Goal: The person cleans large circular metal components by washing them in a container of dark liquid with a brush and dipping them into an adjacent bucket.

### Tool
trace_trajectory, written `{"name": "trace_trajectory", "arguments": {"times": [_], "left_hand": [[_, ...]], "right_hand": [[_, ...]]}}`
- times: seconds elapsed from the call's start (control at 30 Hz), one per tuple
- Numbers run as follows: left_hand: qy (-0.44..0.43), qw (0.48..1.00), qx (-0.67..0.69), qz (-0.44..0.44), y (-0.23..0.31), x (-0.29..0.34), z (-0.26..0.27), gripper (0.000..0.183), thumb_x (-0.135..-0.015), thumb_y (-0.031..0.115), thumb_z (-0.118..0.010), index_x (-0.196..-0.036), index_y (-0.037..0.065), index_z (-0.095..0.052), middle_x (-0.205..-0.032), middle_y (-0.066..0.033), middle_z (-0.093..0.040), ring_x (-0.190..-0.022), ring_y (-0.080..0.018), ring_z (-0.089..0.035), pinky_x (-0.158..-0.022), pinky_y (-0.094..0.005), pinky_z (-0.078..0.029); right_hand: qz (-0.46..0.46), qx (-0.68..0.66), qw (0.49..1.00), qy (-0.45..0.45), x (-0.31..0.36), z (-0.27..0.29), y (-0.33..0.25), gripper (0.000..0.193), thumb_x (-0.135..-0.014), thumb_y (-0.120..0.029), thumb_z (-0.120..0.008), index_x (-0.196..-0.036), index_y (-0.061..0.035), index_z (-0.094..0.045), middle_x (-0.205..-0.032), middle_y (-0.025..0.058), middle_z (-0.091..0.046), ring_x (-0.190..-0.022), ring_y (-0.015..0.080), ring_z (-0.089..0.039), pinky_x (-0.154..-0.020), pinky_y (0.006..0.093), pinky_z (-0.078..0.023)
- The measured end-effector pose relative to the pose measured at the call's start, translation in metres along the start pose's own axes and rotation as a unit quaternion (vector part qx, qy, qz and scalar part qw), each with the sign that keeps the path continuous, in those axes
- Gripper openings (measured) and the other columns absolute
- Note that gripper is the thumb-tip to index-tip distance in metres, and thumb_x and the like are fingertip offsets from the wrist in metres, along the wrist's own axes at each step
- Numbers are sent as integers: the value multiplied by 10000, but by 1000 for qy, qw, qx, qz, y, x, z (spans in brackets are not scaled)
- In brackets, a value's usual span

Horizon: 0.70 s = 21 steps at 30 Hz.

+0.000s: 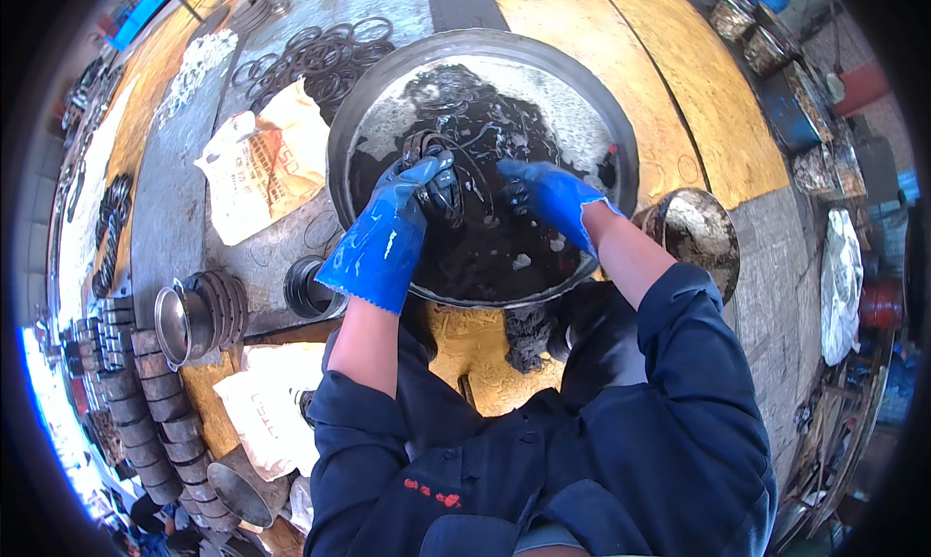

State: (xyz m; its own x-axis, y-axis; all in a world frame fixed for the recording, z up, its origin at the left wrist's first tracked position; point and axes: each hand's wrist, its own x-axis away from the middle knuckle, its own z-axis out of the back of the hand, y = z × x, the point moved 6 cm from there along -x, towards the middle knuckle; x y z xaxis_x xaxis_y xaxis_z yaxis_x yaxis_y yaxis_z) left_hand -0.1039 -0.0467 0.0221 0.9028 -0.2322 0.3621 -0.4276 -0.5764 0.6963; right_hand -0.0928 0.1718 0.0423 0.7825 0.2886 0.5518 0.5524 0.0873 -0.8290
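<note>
A wide round metal basin [339, 159] holds dark, foamy liquid [465, 256]. Over it, my left hand [412, 184], in a blue rubber glove, is closed round a bunch of wet black rings [446, 200]. One thin ring loops out of the bunch to the right. My right hand [543, 190], gloved the same way, hovers over the liquid at the basin's right side. Its fingers are apart and slightly bent, with nothing visible in them; their undersides are partly hidden.
Beyond the basin's left rim lies a heap of black rings [330, 58]. Nearer are a printed paper sack [267, 164], stacked metal rings [199, 310] and a dark round tin [310, 287]. A dirty bucket [693, 232] stands right of the basin. Drums [795, 101] line the far right.
</note>
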Motion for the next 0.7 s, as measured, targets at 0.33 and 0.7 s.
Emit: {"name": "trace_trajectory", "arguments": {"times": [0.33, 0.7], "left_hand": [[-74, 997, 18, -21, -14, -28, 17, 413, -910, 217, -653, -1232, -20, -546, -1013, -82, -664, -886, -216, -641, -730, -379, -553], [121, 955, -259, -82, 13, -1, -2, 181, -904, 123, -636, -1062, 36, -625, -870, -26, -640, -724, -114, -585, -641, -262, -468]], "right_hand": [[29, -321, 945, -61, -6, 10, 37, 179, -974, -152, -554, -1082, -40, -643, -836, 12, -642, -749, 96, -610, -667, 279, -528], [124, -228, 932, 253, 8, 65, 1, 162, -947, -143, -613, -1046, -15, -629, -816, 83, -690, -697, 148, -661, -622, 282, -540]]}}
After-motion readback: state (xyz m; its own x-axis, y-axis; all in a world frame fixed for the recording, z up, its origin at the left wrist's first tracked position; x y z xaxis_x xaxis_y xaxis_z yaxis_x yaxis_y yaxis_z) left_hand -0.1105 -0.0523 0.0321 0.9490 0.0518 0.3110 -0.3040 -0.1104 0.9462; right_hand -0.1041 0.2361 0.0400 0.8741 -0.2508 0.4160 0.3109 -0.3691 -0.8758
